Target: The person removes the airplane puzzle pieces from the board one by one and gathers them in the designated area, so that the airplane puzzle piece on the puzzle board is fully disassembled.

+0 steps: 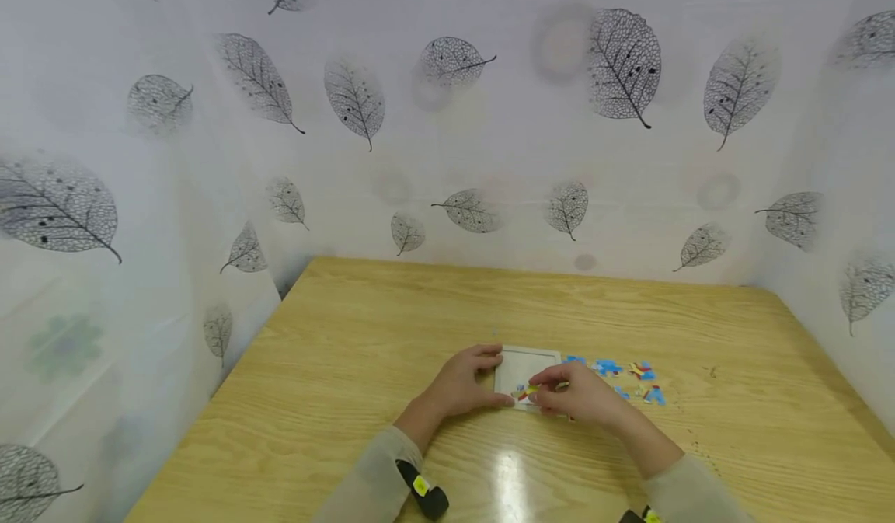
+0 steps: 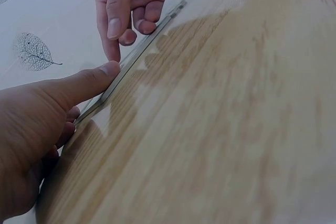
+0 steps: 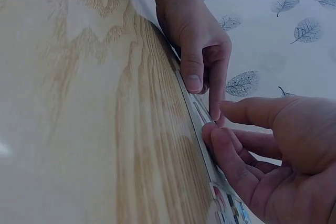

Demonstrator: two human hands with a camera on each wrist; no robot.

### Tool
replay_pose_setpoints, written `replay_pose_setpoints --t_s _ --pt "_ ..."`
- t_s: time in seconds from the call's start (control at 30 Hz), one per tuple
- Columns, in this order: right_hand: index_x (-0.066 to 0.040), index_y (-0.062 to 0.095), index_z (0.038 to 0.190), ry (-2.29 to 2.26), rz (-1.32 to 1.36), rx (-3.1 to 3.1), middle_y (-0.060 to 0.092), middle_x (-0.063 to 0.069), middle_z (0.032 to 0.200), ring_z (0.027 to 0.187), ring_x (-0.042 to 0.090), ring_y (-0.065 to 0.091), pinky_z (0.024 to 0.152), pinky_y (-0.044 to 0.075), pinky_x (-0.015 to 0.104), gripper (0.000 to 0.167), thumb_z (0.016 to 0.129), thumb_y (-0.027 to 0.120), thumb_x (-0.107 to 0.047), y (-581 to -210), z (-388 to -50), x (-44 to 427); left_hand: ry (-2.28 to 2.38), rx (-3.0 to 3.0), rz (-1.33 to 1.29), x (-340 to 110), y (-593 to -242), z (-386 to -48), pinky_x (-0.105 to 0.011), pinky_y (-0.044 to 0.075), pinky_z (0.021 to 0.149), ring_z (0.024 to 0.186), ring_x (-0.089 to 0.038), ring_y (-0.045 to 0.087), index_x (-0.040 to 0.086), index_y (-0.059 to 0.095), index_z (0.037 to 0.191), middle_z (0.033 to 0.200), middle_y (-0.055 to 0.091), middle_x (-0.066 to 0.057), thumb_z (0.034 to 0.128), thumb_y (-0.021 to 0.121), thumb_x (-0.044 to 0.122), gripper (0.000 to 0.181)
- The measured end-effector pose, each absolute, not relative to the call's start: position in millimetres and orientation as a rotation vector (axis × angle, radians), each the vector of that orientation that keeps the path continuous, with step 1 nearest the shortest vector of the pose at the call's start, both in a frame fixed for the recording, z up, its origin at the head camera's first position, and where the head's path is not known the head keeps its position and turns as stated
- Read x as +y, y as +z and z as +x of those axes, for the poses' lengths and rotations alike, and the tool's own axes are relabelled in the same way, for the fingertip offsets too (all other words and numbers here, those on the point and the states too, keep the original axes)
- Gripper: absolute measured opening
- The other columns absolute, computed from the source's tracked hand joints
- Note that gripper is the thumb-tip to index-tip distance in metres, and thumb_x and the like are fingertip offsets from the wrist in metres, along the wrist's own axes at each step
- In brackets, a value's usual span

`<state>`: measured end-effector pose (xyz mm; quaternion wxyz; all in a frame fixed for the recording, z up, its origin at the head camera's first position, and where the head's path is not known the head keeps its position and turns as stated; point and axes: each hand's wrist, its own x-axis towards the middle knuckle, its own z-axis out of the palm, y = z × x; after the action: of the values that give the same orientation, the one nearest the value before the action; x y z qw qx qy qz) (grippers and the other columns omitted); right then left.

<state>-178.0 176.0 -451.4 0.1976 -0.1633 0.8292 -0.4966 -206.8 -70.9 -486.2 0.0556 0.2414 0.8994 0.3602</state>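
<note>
A white, shallow puzzle tray (image 1: 517,364) lies flat on the wooden table. My left hand (image 1: 463,383) grips it at the left side, thumb at the near edge and fingers at the far left corner. In the left wrist view, the left hand's thumb (image 2: 86,83) rests on the tray's edge. Over the tray's near part, my right hand (image 1: 576,391) pinches a small jigsaw piece with yellow and red on it (image 1: 533,388), partly hidden by the fingertips. In the right wrist view, the right hand (image 3: 273,150) has its fingertips low over the tray, close to the left hand (image 3: 197,45).
Several loose jigsaw pieces (image 1: 607,367) in blue, yellow and red lie on the table (image 1: 349,329) to the right of the tray. A leaf-patterned curtain (image 1: 489,142) hangs behind the table and along both sides.
</note>
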Motion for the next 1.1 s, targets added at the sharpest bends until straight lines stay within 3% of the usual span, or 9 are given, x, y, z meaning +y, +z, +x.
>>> replay_pose_setpoints --t_s 0.33,0.67,1.1 --pt "0.012 0.065 0.113 -1.453 -0.434 2.309 0.071 0.013 0.091 0.073 0.018 0.068 0.062 0.059 0.026 0.026 0.098 0.058 -0.008 -457.8 -176.7 169.2 1.096 2.733 0.709 -72.7 -488.6 -203.1 -0.043 0.037 0.117 0.142 -0.022 0.044 0.011 0.059 0.139 0.152 0.049 0.009 0.0754 0.084 0.051 0.079" --pt "0.005 0.060 0.104 -1.467 -0.454 2.260 0.062 0.012 0.090 0.073 0.019 0.067 0.064 0.060 0.027 0.016 0.100 0.059 -0.011 -459.5 -174.5 167.8 1.133 2.722 0.695 -73.7 -492.6 -199.4 -0.042 0.037 0.117 0.142 -0.022 0.045 0.009 0.060 0.138 0.151 0.050 0.008 0.0744 0.086 0.049 0.080" --pt "0.005 0.059 0.111 -1.536 -0.419 2.193 0.066 0.014 0.095 0.083 0.025 0.073 0.065 0.060 0.028 0.025 0.098 0.064 -0.015 -457.9 -180.0 184.9 1.094 2.742 0.748 -70.4 -489.0 -207.8 -0.040 0.038 0.117 0.141 -0.020 0.046 0.010 0.060 0.138 0.151 0.050 0.008 0.0749 0.085 0.050 0.079"
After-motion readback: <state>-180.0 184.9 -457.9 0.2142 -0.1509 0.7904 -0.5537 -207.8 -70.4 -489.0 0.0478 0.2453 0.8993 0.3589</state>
